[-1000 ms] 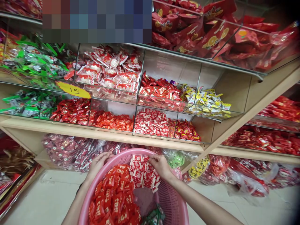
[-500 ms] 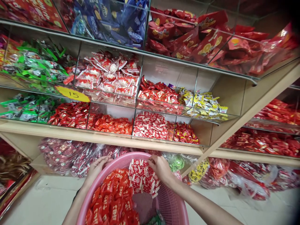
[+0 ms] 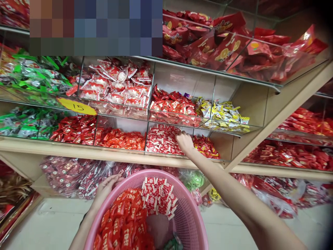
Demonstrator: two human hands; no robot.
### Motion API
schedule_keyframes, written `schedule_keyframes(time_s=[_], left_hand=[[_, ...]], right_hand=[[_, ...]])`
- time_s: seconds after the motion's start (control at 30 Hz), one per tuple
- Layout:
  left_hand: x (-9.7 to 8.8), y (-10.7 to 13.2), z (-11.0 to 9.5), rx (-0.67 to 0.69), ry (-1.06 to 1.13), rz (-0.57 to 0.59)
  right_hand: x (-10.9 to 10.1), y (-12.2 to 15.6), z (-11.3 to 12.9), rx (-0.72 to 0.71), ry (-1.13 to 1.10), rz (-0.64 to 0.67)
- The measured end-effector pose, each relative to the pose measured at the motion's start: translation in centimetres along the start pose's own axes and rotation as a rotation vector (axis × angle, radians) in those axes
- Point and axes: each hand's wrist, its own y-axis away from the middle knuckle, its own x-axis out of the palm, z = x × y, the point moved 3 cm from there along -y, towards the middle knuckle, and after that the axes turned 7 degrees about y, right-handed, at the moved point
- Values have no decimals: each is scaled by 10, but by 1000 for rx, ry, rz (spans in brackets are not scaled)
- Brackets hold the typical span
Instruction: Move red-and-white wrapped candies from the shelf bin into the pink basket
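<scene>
My left hand (image 3: 104, 190) grips the far left rim of a pink plastic basket (image 3: 189, 218) held low in front of me. Inside it lie orange-red wrapped candies (image 3: 122, 222) and a heap of red-and-white wrapped candies (image 3: 157, 198). My right hand (image 3: 184, 141) is stretched out to the lowest glass bin, palm down on the red-and-white candies (image 3: 162, 139) there; its fingers are curled into the pile and what they hold is hidden.
Glass-fronted bins on a wooden shelf (image 3: 109, 154) hold red, green, yellow and white sweets. A yellow price tag (image 3: 76, 106) reads 15. Bagged candies (image 3: 78, 175) lie under the shelf on the pale floor. Another shelf unit stands to the right.
My right hand has left the basket's candy heap and reached up to the red-and-white candy bin. The left hand stays on the basket rim.
</scene>
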Motion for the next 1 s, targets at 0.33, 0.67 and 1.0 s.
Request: schedule_keyframes(time_s=[0.33,0.67,1.0], left_hand=[[2,2,-1,-13,5,-4],[2,-3,3,-19,25,-14],[0,-1,3,-10,3,-21]], right_hand=[[-33,60,-1,-110,-352,-266],[15,166,59,-530,-545,-39],[37,181,70,-647,-368,-5]])
